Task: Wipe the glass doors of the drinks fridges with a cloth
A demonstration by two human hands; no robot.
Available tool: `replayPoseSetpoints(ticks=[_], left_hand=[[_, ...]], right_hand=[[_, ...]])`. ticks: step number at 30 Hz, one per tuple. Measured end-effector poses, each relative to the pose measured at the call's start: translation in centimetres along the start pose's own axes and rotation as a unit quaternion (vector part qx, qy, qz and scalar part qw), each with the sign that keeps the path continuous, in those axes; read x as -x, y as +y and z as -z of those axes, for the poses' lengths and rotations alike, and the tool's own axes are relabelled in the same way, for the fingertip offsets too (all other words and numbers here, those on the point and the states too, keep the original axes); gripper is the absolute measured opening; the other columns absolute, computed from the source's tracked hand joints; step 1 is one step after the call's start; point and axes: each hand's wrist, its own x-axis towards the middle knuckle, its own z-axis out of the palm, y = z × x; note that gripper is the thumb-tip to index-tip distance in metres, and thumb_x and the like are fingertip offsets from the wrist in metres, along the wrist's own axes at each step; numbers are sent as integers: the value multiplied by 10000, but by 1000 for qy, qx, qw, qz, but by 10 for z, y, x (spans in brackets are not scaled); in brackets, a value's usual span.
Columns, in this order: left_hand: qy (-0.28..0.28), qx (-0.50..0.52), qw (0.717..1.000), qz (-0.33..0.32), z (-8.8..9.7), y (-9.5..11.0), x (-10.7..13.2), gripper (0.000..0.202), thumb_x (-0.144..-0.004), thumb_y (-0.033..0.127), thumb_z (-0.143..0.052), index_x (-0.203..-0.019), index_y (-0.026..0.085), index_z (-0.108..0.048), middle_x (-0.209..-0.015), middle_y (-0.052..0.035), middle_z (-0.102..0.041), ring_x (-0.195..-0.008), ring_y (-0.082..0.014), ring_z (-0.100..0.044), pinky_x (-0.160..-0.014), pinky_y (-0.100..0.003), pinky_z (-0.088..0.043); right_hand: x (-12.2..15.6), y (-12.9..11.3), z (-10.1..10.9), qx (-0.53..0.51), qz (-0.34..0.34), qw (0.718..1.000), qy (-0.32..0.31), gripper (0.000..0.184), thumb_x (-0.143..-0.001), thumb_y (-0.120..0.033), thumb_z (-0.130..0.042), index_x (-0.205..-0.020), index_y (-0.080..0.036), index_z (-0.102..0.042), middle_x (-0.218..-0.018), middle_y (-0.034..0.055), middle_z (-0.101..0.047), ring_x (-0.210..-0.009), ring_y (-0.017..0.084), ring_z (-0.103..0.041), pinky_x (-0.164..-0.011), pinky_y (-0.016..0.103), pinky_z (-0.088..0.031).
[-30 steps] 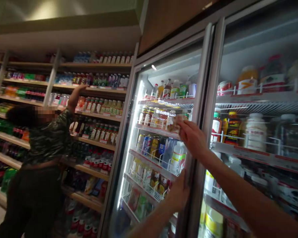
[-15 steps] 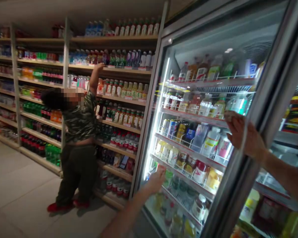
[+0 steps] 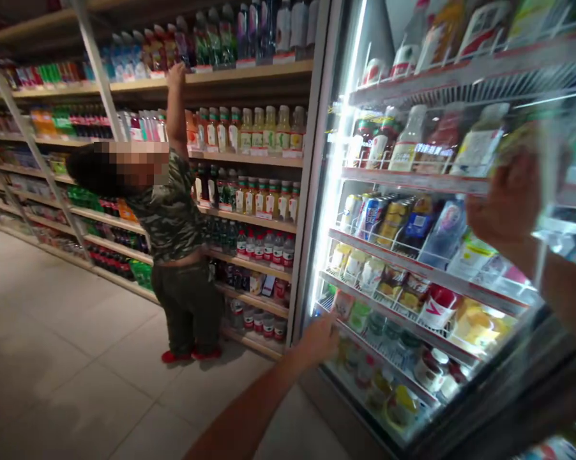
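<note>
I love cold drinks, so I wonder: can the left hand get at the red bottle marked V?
Probably not directly: reflections suggest glass stands between the left hand and the red bottle.

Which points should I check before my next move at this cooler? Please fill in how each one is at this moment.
1. Right hand up at the cooler front: ok, though glass contact cannot be judged.
2. Pale blurred patch at its fingertips identified: cannot tell.
3. Left hand free: cannot tell; it is blurred, near the cooler's lower shelves.
4. Other person away from both hands: ok, standing at the wooden shelves with one arm raised.
5. Drinks in place: ok, those in view sit in rows on the cooler shelves.
6. Cooler light on: ok.
</note>
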Motion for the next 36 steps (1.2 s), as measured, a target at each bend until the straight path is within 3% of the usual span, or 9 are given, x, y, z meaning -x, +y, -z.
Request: replayPoseSetpoints(ticks=[3, 6, 10, 14, 19, 24, 28, 32, 36], left_hand=[[73, -13, 990, -118, 18, 29, -54, 420, -852, 158, -373, -1257, 143, -479, -1357, -105, -477, -1287, -169, -398, -1104, -369, -284], [168, 8, 944, -284, 25, 89, -133, 427, -904, 230, -319, -1314, 149, -408, -1429, -125, -381, -1343, -180, -319, -1115, -413, -270], [197, 54, 868, -452, 10, 168, -223, 514, -924, 326, -298, -1402, 138, -275, -1500, -135, -233, -1398, -192, -174, -1143, -409, -193], [266, 85, 812, -513, -12, 195, -268, 541, -932, 384, -282, -1414, 139, -255, -1512, -135, -194, -1412, -225, -92, -1148, -461, -122], [307, 13, 748, -588, -7, 209, -293, 520, -914, 318, -383, -1384, 111, -300, -1458, -166, -317, -1410, -235, -101, -1120, -482, -213], [290, -71, 737, -607, 78, 186, -331, 459, -892, 205, -366, -1341, 108, -377, -1449, -139, -348, -1399, -220, -168, -1127, -437, -247], [368, -47, 781, -503, 134, 149, -351, 481, -880, 148, -316, -1352, 58, -342, -1460, -177, -311, -1405, -238, -115, -1131, -465, -233], [299, -93, 794, -521, 150, 132, -355, 502, -877, 184, -338, -1367, 78, -344, -1473, -143, -300, -1406, -223, -97, -1146, -424, -225], [194, -174, 818, -513, 183, 107, -340, 616, -837, 249, -407, -1410, 75, -264, -1491, -131, -257, -1397, -228, -159, -1140, -434, -220]], right_hand=[[2, -34, -58, 44, 29, 998, -36, 616, -877, -310, -305, -1427, -47, -222, -1507, 156, -167, -1377, 376, -119, -1092, 611, -3], [-3, -40, -85, 77, 38, 995, -46, 539, -859, -228, -363, -1376, -75, -355, -1459, 137, -309, -1382, 284, -188, -1134, 513, -144], [-9, -20, -75, 78, 29, 997, -8, 583, -875, -212, -348, -1443, -196, -221, -1503, 51, -232, -1400, 194, -149, -1110, 414, -284], [3, -8, -58, 162, 41, 986, 15, 600, -887, -244, -347, -1456, -239, -159, -1483, 49, -287, -1390, 196, -190, -1136, 456, -187], [24, 8, -29, 263, 9, 961, 85, 636, -885, -232, -381, -1462, -225, -116, -1510, 78, -203, -1392, 237, -182, -1128, 499, -145], [12, 0, -18, 340, -46, 931, 128, 595, -901, -217, -367, -1456, -243, -157, -1496, 92, -240, -1378, 260, -219, -1105, 525, -182], [-24, -39, -77, 251, 53, 961, 104, 619, -883, -215, -367, -1461, -194, -147, -1491, 108, -250, -1367, 262, -252, -1078, 474, -287], [-70, -76, -156, 227, 105, 963, 102, 642, -879, -225, -342, -1468, -176, -93, -1429, 130, -373, -1302, 253, -379, -1041, 464, -336], [-108, -89, -185, 178, 82, 970, 145, 601, -886, -276, -311, -1459, -250, -130, -1417, 95, -399, -1264, 286, -424, -1071, 582, -190]])
